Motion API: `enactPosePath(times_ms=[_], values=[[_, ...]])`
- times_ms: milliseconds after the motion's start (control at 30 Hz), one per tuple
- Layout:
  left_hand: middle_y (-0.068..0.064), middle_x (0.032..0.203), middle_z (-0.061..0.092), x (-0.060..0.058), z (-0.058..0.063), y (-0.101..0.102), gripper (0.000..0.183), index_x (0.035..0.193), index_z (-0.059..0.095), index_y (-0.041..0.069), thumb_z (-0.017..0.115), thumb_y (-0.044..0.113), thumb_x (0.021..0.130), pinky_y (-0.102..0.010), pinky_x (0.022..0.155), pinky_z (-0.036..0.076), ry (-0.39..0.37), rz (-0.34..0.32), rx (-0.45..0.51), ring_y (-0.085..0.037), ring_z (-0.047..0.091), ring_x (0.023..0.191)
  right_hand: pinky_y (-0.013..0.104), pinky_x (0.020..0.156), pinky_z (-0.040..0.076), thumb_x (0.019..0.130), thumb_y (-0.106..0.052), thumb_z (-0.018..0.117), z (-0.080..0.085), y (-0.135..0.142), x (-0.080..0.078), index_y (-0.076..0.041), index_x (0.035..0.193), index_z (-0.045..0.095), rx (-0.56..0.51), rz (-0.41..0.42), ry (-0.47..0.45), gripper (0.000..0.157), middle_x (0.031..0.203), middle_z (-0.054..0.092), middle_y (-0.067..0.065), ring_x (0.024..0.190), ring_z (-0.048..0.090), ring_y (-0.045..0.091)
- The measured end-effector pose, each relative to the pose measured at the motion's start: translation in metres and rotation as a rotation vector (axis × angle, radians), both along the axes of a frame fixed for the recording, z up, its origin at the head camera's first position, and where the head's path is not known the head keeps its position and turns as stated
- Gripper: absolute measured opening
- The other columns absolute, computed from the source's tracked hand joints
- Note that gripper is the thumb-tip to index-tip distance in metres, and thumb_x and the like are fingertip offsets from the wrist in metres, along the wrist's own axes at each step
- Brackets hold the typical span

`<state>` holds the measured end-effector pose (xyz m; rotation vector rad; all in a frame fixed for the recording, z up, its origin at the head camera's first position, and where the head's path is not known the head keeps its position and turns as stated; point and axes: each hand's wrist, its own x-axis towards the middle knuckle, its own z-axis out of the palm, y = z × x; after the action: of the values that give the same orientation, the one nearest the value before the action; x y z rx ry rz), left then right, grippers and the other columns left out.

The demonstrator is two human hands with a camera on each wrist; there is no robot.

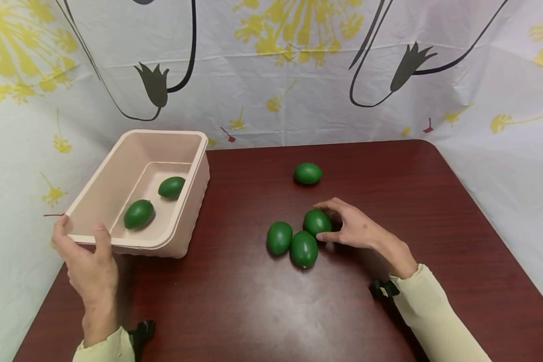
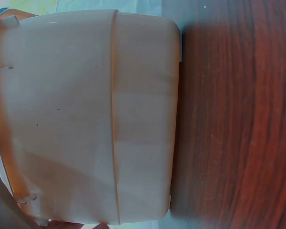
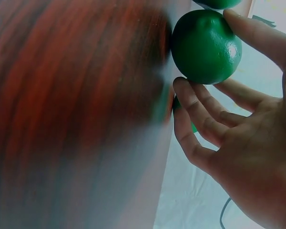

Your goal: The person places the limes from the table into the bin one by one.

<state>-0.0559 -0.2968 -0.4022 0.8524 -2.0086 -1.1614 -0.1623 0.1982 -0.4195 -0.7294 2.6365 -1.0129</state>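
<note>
My left hand (image 1: 92, 271) grips the near left corner of a beige plastic bin (image 1: 196, 176), its thumb at the near rim. Two green limes (image 1: 139, 214) lie inside the bin. The bin's outer wall (image 2: 76, 114) fills much of the left wrist view. On the table, my right hand (image 1: 359, 229) has its thumb and fingers round a lime (image 1: 317, 222), also seen in the right wrist view as a glossy lime (image 3: 206, 46) between thumb and fingertips. Close beside it sit a second lime (image 1: 303, 249) and a third lime (image 1: 279, 238).
Another lime (image 1: 307, 173) lies farther back on the dark red wooden table (image 1: 235, 301). Behind the table hangs a white cloth (image 1: 317, 110) with yellow and grey flower prints. Black straps (image 1: 383, 289) circle the wrists.
</note>
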Motion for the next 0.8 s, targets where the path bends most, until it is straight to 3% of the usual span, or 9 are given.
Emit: enactPosePath(times_ms=[133, 367, 800], values=[[0.008, 0.164, 0.038, 0.0002, 0.0001, 0.0005, 0.064, 0.155, 0.031, 0.046, 0.055, 0.046, 0.095, -0.062, 0.109, 0.026, 0.006, -0.006, -0.003, -0.043, 0.046, 0.142, 0.046, 0.092, 0.052, 0.085, -0.031, 0.086, 0.0, 0.0002, -0.0006, -0.015, 0.144, 0.059, 0.027, -0.012, -0.003, 0.067, 0.123, 0.06, 0.005, 0.106, 0.063, 0.02], [0.008, 0.164, 0.038, 0.0006, -0.0007, 0.0008, 0.064, 0.155, 0.032, 0.046, 0.055, 0.046, 0.095, -0.063, 0.109, 0.027, 0.012, -0.004, -0.007, -0.043, 0.046, 0.142, 0.041, 0.087, 0.05, 0.086, -0.04, 0.085, -0.0016, 0.0024, -0.0014, -0.018, 0.142, 0.059, 0.044, -0.03, -0.009, 0.065, 0.123, 0.066, 0.006, 0.1, 0.063, 0.019], [0.009, 0.164, 0.038, 0.0003, -0.0015, 0.0002, 0.065, 0.155, 0.031, 0.047, 0.055, 0.046, 0.095, -0.063, 0.109, 0.026, 0.007, -0.005, -0.003, -0.042, 0.046, 0.141, 0.04, 0.087, 0.054, 0.082, -0.041, 0.087, -0.0015, 0.0033, 0.0, -0.019, 0.143, 0.06, 0.027, -0.085, 0.016, 0.069, 0.128, 0.068, 0.004, 0.103, 0.067, 0.018]])
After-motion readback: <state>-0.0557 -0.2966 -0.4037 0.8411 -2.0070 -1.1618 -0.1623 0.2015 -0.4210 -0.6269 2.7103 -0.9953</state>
